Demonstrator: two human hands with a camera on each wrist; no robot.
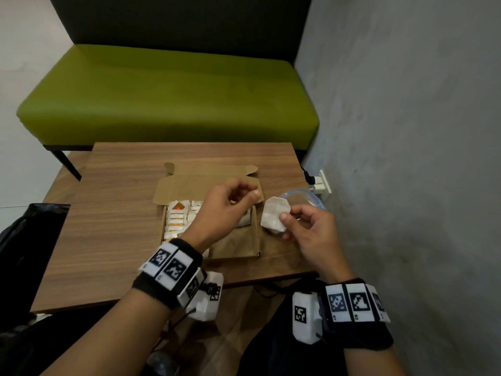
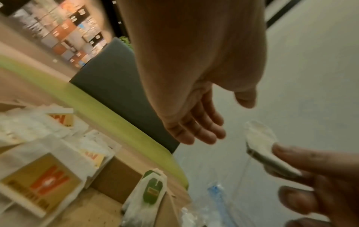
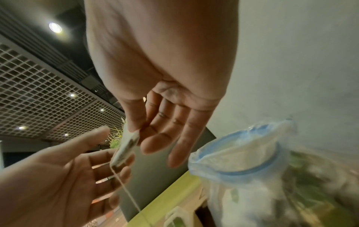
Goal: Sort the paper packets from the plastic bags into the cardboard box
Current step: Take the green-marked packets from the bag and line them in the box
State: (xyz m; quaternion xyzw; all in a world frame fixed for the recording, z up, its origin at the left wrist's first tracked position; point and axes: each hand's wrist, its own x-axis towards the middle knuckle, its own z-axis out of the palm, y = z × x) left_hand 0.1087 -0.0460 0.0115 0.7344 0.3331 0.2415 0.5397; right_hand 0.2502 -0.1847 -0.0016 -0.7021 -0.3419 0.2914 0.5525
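An open cardboard box (image 1: 256,234) lies mid-table, its left half packed with several white paper packets (image 1: 177,219) bearing orange print (image 2: 41,183). One green-labelled packet (image 2: 153,189) leans at its right wall. My left hand (image 1: 244,194) hovers over the box with relaxed fingers (image 2: 194,132) and holds nothing. Just right of the box, my right hand (image 1: 284,219) pinches a white paper packet (image 1: 272,217) between thumb and forefinger; a thin string hangs from the packet (image 3: 127,147). A clear plastic bag (image 1: 305,195) with a blue zip rim (image 3: 250,170) sits behind the right hand.
The wooden table (image 1: 113,226) stands against a grey wall (image 1: 406,158) on the right, where a white plug socket (image 1: 321,184) sits near the bag. A green bench (image 1: 168,96) is behind the table. A black bag (image 1: 29,232) lies at the left edge.
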